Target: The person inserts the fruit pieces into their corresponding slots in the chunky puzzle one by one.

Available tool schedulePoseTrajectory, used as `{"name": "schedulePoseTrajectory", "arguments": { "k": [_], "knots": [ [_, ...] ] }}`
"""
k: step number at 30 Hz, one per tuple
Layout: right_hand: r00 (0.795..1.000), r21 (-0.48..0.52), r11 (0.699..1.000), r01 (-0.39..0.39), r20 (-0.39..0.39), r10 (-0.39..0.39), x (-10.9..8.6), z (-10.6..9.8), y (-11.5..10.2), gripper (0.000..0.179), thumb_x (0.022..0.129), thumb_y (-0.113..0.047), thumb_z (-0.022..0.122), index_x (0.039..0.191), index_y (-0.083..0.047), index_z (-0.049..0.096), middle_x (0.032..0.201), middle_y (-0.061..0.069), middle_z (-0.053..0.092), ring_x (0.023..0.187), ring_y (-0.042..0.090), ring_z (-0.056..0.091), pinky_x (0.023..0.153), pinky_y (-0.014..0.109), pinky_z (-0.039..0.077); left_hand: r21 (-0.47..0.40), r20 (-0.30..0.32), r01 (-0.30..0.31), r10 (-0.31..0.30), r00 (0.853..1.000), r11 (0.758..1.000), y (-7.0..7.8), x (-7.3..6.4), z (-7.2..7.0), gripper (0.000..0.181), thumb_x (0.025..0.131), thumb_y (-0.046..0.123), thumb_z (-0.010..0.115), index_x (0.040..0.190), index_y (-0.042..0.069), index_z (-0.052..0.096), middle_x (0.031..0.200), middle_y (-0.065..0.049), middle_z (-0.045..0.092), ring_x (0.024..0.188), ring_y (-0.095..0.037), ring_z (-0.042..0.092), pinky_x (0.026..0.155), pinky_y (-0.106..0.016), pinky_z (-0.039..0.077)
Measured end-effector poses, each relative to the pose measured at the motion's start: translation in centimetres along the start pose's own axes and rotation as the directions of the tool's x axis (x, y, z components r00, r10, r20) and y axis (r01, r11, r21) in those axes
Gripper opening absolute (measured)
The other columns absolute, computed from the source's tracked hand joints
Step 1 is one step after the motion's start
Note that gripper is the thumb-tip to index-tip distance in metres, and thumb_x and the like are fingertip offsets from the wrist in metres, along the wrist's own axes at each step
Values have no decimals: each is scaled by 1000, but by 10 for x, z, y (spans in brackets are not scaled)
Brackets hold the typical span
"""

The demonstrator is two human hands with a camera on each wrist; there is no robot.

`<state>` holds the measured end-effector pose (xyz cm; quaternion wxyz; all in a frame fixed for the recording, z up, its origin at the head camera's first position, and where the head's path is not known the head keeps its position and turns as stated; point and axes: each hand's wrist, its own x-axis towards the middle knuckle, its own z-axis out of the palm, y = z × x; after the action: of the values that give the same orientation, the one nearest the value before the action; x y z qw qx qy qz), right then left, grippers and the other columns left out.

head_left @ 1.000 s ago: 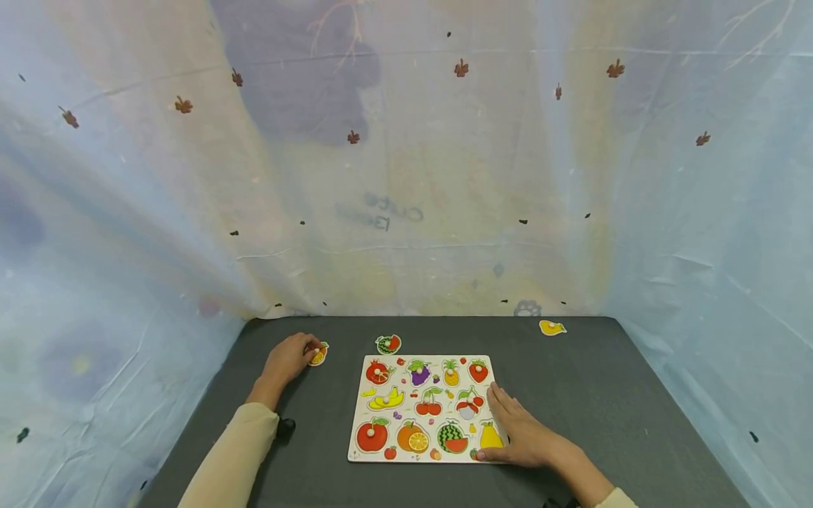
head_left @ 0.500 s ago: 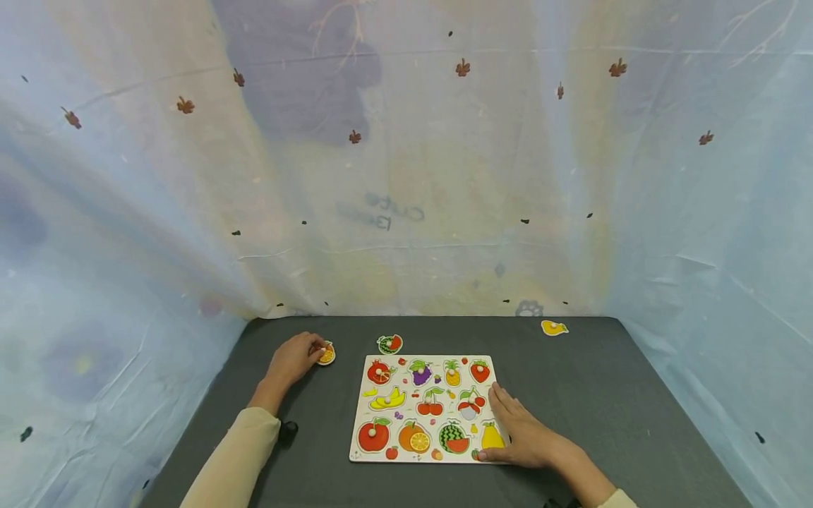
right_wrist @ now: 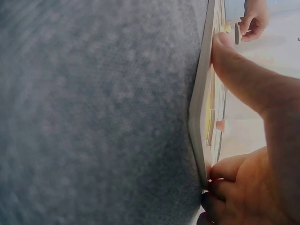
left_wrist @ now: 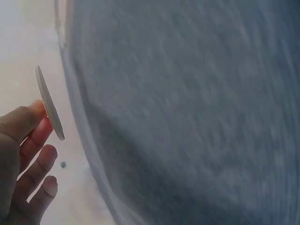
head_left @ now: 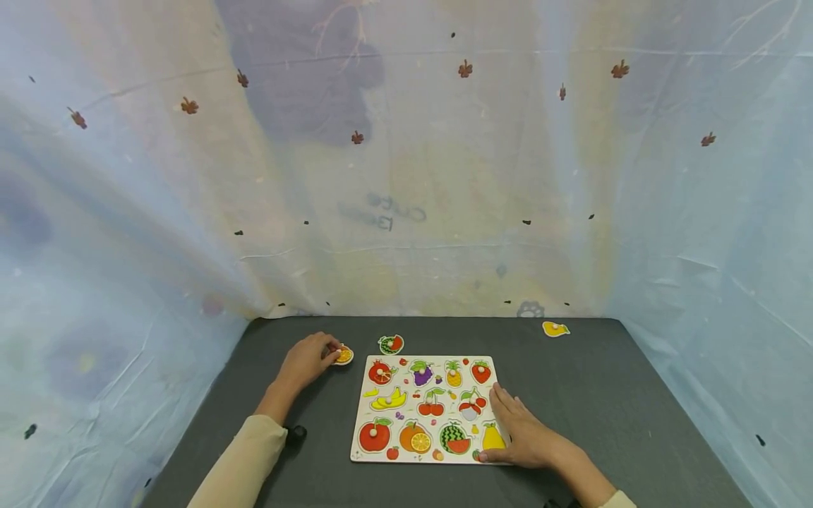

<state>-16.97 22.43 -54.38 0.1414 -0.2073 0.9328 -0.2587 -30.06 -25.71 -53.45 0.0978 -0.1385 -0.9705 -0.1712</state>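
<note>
My left hand (head_left: 309,360) pinches an orange-fruit puzzle piece (head_left: 344,355) between thumb and forefinger, left of the board in the head view. In the left wrist view the piece (left_wrist: 49,104) is seen edge-on, lifted off the table, the other fingers loosely bent. A white fruit puzzle board (head_left: 409,418) lies flat in the middle. My right hand (head_left: 524,432) rests on its right edge, fingers fairly straight, thumb at the near corner and covering part of the pear picture. In the right wrist view the thumb (right_wrist: 243,77) touches the board's edge (right_wrist: 199,101).
A watermelon piece (head_left: 390,344) lies just behind the board's far left corner. Farther off, a yellow pear-like piece (head_left: 555,329) lies near the table's back right edge. Printed cloth (head_left: 406,176) hangs behind and beside the dark grey table (head_left: 603,381).
My left hand has moved to the right with the orange piece, closer to the watermelon piece. The right hand and the board have stayed in place.
</note>
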Motion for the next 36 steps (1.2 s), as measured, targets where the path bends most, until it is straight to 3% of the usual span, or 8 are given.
{"name": "schedulePoseTrajectory", "arguments": {
  "k": [8,18,22,36],
  "knots": [
    [1000,-15,1000,9,-18,-9,0,0,-1,133,81,-63,88,167,10,18,176,30,13,162,48,18,129,67,14,-27,29,-23,24,999,999,25,-3,0,14,99,31,80,109,21,78,99,6,67,83,-13,61,76,-40,53],
    [1000,-14,1000,13,-25,-14,0,0,0,134,79,-63,89,166,11,18,175,31,14,161,48,20,128,68,15,-44,28,-144,146,989,989,59,-10,7,10,97,27,83,104,22,78,96,7,68,84,-13,63,77,-37,55],
    [1000,-3,1000,6,-23,-6,1,2,2,135,79,-63,90,167,10,18,176,30,13,162,48,19,129,67,15,-35,32,-180,181,983,983,66,-12,11,11,97,30,83,103,24,77,95,10,67,83,-9,62,75,-35,54],
    [1000,7,1000,4,-25,-4,1,2,2,135,78,-61,91,167,10,18,176,30,13,162,47,19,129,68,14,-7,71,-221,221,973,975,87,-18,14,13,97,35,82,100,25,75,93,12,64,75,-5,52,71,-29,49]
  ]
}}
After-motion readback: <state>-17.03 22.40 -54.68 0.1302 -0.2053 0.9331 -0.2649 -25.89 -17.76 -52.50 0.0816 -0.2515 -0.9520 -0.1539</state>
